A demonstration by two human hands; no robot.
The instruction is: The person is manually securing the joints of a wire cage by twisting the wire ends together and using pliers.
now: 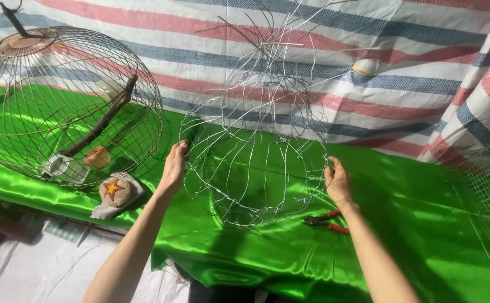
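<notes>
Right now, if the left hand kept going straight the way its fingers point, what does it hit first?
The left hand already grips the rim of the unfinished wire cage, fingers pointing up and away. Past that wire, probably the striped tarp behind, though depth is unclear.

I hold the unfinished wire cage (pixel 254 151) upright on the green cloth (pixel 413 224), left hand (pixel 174 166) and right hand (pixel 338 182) gripping its sides; red-handled pliers (pixel 326 221) lie just beside my right wrist.
</notes>
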